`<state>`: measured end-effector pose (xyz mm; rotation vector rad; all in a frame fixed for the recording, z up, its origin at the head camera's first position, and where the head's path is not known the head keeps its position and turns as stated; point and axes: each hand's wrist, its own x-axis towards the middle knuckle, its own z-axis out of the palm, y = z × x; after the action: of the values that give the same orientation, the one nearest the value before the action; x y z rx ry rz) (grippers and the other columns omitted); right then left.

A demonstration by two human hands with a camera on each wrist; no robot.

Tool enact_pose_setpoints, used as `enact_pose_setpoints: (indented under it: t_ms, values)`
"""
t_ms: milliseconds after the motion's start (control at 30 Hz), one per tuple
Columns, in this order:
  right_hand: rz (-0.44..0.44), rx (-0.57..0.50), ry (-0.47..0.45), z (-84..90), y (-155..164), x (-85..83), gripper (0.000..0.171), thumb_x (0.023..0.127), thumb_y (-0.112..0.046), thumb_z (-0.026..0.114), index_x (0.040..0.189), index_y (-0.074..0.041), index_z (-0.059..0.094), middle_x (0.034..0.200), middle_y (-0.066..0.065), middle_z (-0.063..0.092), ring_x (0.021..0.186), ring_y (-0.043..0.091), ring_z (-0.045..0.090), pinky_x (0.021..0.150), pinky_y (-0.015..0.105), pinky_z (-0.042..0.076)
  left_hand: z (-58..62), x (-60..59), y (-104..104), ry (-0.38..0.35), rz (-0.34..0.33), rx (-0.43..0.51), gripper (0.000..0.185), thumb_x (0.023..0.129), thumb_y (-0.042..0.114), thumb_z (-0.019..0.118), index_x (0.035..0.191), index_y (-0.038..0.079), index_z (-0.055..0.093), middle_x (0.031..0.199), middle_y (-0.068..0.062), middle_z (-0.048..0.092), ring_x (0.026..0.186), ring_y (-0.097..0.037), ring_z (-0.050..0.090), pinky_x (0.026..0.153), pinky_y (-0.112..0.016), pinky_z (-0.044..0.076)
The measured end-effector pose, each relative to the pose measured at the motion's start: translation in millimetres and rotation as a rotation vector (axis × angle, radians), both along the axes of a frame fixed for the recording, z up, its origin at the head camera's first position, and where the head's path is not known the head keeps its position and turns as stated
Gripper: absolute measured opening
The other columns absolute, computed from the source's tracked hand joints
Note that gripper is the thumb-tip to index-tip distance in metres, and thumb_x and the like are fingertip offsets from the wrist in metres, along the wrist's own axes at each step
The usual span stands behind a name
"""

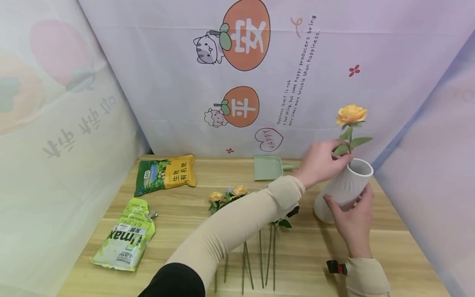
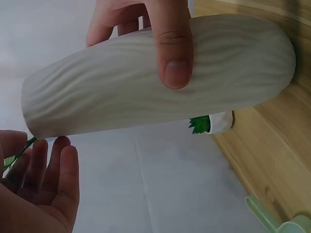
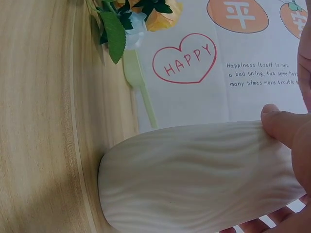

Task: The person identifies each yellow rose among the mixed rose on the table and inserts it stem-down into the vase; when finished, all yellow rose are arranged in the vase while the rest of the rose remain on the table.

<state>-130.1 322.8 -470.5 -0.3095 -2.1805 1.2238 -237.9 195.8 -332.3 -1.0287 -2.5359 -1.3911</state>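
A yellow rose (image 1: 351, 115) stands upright above the mouth of a white ribbed vase (image 1: 335, 198). My left hand (image 1: 323, 161) pinches the green stem (image 2: 22, 149) between thumb and fingers, right at the vase's rim. Lower down, my right hand (image 1: 354, 220) grips the vase from the near right side. The thumb (image 2: 176, 63) lies across the ribbed wall in the left wrist view. The vase leans to the right in the head view, its base at the tabletop. The lower end of the stem is hidden.
Several artificial flowers (image 1: 239, 190) lie on the wooden table (image 1: 297, 264), partly under my left forearm. A green dustpan (image 1: 268, 168), a yellow-green fertilizer bag (image 1: 165, 175) and a clipped lime bag (image 1: 128, 237) lie farther left. A small white plant pot (image 2: 221, 122) stands behind the vase.
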Motion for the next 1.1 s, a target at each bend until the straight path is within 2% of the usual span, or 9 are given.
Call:
enact_pose_setpoints:
  t_ms: [167,433,533,800,1100]
  values:
    - [0.004,0.016,0.014,-0.8,0.3,-0.7,0.110,0.088,-0.017,0.091,0.170,-0.033,0.020,0.160,0.017,0.041,0.137,0.040,0.048,0.103,0.074,0.046,-6.1,0.8,0.8,-0.013,0.011,-0.022,0.031,0.105,0.037,0.073,0.131,0.020,0.076,0.114,0.010,0.078,0.091,0.006,0.068,0.073,-0.006,0.051]
    - [0.003,0.031,0.024,-1.8,1.2,-1.6,0.112,0.087,-0.016,0.092,0.170,-0.033,0.020,0.159,0.017,0.042,0.134,0.037,0.049,0.100,0.070,0.047,-12.4,1.9,-0.7,-0.167,-0.013,0.047,0.027,0.103,0.038,0.074,0.124,0.022,0.078,0.108,0.013,0.077,0.085,0.008,0.066,0.070,-0.009,0.053]
    - [0.007,0.029,0.027,-0.7,1.1,-1.4,0.112,0.086,-0.015,0.092,0.171,-0.031,0.020,0.159,0.017,0.041,0.134,0.038,0.049,0.100,0.069,0.046,-13.5,1.9,-0.8,-0.197,-0.031,0.078,0.023,0.102,0.036,0.075,0.120,0.022,0.079,0.107,0.016,0.076,0.086,0.010,0.065,0.072,-0.008,0.054]
    - [0.002,0.029,0.025,-0.8,0.5,-2.3,0.113,0.085,-0.016,0.093,0.171,-0.028,0.020,0.158,0.017,0.042,0.133,0.040,0.049,0.098,0.067,0.046,-14.6,1.8,-1.3,-0.182,-0.033,0.090,0.019,0.103,0.035,0.075,0.119,0.027,0.081,0.117,0.021,0.076,0.093,0.013,0.063,0.078,-0.006,0.052]
    - [-0.006,0.019,0.016,0.0,0.0,-1.6,0.110,0.087,-0.017,0.092,0.170,-0.032,0.021,0.158,0.015,0.042,0.133,0.034,0.050,0.099,0.064,0.047,-15.4,4.5,-4.0,-0.180,-0.030,0.089,0.022,0.103,0.037,0.075,0.122,0.027,0.080,0.118,0.020,0.076,0.090,0.013,0.063,0.076,-0.007,0.053]
